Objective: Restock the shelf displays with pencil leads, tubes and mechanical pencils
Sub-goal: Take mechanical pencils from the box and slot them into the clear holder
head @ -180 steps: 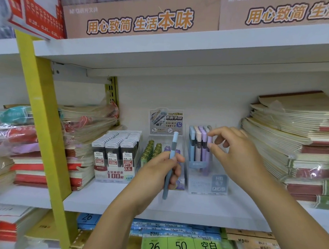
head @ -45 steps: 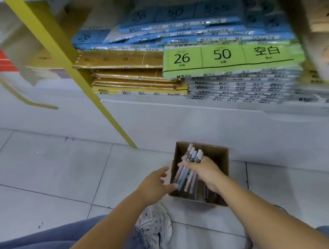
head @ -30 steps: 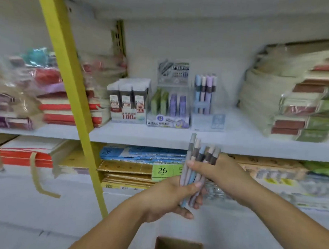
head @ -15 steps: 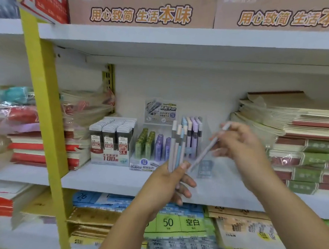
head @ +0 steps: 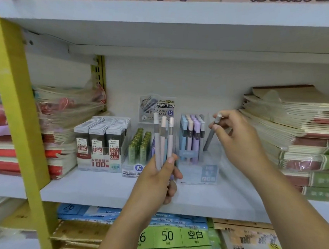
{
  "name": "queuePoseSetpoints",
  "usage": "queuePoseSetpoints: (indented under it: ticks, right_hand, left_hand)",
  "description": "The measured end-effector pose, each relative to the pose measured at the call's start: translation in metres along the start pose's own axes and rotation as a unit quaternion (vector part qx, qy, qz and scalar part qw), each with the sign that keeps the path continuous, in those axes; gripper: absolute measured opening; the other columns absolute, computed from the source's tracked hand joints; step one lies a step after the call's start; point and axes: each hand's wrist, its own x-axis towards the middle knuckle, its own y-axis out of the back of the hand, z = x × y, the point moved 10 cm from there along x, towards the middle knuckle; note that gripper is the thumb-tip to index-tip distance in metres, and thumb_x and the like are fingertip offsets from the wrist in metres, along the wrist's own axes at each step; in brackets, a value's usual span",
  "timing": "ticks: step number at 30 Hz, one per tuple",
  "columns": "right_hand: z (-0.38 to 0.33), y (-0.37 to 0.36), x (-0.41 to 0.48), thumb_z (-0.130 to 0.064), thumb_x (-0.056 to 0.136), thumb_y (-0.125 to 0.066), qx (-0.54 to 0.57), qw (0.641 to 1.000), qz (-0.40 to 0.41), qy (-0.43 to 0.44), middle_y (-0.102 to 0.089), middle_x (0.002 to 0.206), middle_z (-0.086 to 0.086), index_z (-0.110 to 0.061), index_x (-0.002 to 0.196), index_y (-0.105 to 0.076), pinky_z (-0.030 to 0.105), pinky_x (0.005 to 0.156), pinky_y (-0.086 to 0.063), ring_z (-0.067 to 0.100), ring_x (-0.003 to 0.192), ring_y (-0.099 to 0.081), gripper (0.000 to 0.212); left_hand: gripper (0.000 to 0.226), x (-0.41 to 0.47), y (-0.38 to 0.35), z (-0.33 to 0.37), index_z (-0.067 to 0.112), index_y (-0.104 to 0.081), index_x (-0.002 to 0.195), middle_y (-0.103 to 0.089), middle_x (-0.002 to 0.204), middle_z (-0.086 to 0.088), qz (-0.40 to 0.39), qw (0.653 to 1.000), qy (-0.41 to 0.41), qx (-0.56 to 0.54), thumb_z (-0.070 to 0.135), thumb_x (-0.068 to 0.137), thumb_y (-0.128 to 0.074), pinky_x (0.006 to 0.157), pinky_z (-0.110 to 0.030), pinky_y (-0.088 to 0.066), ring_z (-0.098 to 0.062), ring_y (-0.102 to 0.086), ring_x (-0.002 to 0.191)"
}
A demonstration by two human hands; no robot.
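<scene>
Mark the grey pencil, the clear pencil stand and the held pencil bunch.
grey pencil (head: 209, 139): head view, mid barrel.
clear pencil stand (head: 195, 172): head view, front wall.
pencil bunch (head: 162, 143): head view, pink barrel.

You face a white shelving bay. The back panel (head: 181, 81) is plain white and evenly lit, with soft shadow under the upper shelf (head: 166, 22). A yellow upright (head: 19, 115) slants across your left. A slotted yellow rail (head: 99, 70) runs down the back corner (white bracket (head: 47, 48) just beside it). The middle shelf board (head: 98, 189) is white. Notebook stacks (head: 303, 133) fill the right end.

L hand (head: 159, 179) upright fist, R hand (head: 237, 140) fingertip pinch, forearms up
</scene>
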Motion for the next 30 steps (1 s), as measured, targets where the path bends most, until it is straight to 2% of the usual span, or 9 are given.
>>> queuePoseSetpoints:
  ticks: [4, 7, 12, 16, 20, 22, 24, 27, 30]
  right_hand:
    - [0.007, -0.007, 0.002, -0.023, 0.092, -0.062, -0.010, 1.000, -0.008, -0.008, -0.064, 0.097, -0.003, -0.029, 0.108, -0.055, -0.001, 0.065, -0.032, -0.006, 0.084, -0.052, 0.018]
    - [0.009, -0.005, 0.007, -0.023, 0.091, -0.063, 0.000, 1.000, 0.012, -0.008, -0.063, 0.096, -0.003, -0.027, 0.110, -0.057, 0.000, 0.066, -0.033, -0.004, 0.081, -0.052, 0.020]
    - [0.008, -0.016, 0.011, -0.020, 0.092, -0.061, -0.016, 1.000, -0.020, 0.000, -0.050, 0.090, -0.018, -0.029, 0.106, -0.055, 0.018, 0.072, -0.036, 0.011, 0.094, -0.057, 0.018]
    - [0.009, -0.019, 0.012, -0.021, 0.091, -0.062, -0.024, 0.999, -0.025, 0.014, -0.058, 0.085, -0.011, -0.036, 0.109, -0.047, 0.008, 0.066, -0.032, 0.009, 0.087, -0.053, 0.027]
    - [0.008, -0.019, 0.011, -0.022, 0.089, -0.064, -0.022, 1.000, -0.010, 0.013, -0.059, 0.080, -0.010, -0.046, 0.106, -0.044, 0.012, 0.060, -0.030, -0.001, 0.081, -0.049, 0.035]
    - [0.008, -0.018, 0.012, -0.023, 0.088, -0.065, -0.018, 1.000, -0.006, 0.006, -0.060, 0.078, -0.010, -0.047, 0.100, -0.045, 0.015, 0.060, -0.031, 0.003, 0.080, -0.050, 0.034]
    - [0.010, -0.016, 0.015, -0.024, 0.089, -0.064, -0.002, 1.000, 0.001, -0.002, -0.060, 0.078, -0.012, -0.042, 0.101, -0.050, 0.019, 0.062, -0.035, 0.011, 0.085, -0.053, 0.026]
    - [0.010, -0.015, 0.021, -0.023, 0.092, -0.061, 0.025, 1.000, 0.006, -0.012, -0.064, 0.085, -0.013, -0.031, 0.105, -0.058, 0.025, 0.069, -0.039, 0.013, 0.093, -0.057, 0.016]
    - [0.010, -0.016, 0.024, -0.021, 0.090, -0.064, 0.036, 0.999, 0.008, -0.023, -0.066, 0.083, -0.008, -0.033, 0.105, -0.058, 0.029, 0.070, -0.041, 0.014, 0.086, -0.058, 0.020]
  left_hand:
    - [0.027, 0.001, -0.003, -0.001, 0.022, -0.064, 0.106, -0.066, 0.070, 0.006, -0.007, 1.000, -0.003, -0.005, 0.044, 0.099, -0.049, 0.039, -0.020, -0.033, -0.009, -0.045, 0.044]
    - [0.026, 0.002, -0.004, 0.000, 0.022, -0.064, 0.105, -0.066, 0.070, 0.005, -0.007, 1.000, -0.005, -0.002, 0.043, 0.099, -0.050, 0.039, -0.020, -0.033, -0.009, -0.044, 0.044]
    - [0.020, 0.000, -0.007, -0.001, 0.030, -0.063, 0.112, -0.065, 0.068, 0.008, -0.011, 1.000, -0.005, 0.005, 0.038, 0.102, -0.047, 0.039, -0.019, -0.031, -0.008, -0.041, 0.044]
    - [0.020, -0.001, -0.007, -0.002, 0.032, -0.063, 0.112, -0.065, 0.069, 0.008, -0.012, 1.000, -0.002, 0.015, 0.039, 0.102, -0.047, 0.040, -0.018, -0.032, -0.007, -0.042, 0.044]
    - [0.020, 0.001, -0.008, 0.000, 0.032, -0.064, 0.110, -0.066, 0.070, 0.007, -0.019, 1.000, 0.004, 0.020, 0.037, 0.103, -0.046, 0.040, -0.019, -0.031, -0.008, -0.042, 0.045]
    - [0.020, 0.004, -0.007, 0.002, 0.030, -0.066, 0.108, -0.066, 0.071, 0.005, -0.023, 1.000, 0.006, 0.011, 0.037, 0.104, -0.047, 0.040, -0.020, -0.029, -0.009, -0.041, 0.046]
    - [0.021, 0.009, -0.002, 0.005, 0.030, -0.066, 0.108, -0.065, 0.072, 0.002, -0.017, 1.000, 0.001, 0.006, 0.037, 0.104, -0.047, 0.040, -0.020, -0.028, -0.009, -0.040, 0.045]
    - [0.023, 0.018, 0.002, 0.012, 0.028, -0.066, 0.113, -0.063, 0.070, 0.001, -0.010, 1.000, -0.023, -0.003, 0.035, 0.104, -0.046, 0.040, -0.020, -0.028, -0.009, -0.039, 0.045]
    - [0.023, 0.023, 0.000, 0.015, 0.032, -0.067, 0.116, -0.063, 0.069, 0.001, -0.019, 0.999, -0.036, -0.007, 0.035, 0.104, -0.047, 0.039, -0.020, -0.029, -0.010, -0.039, 0.045]
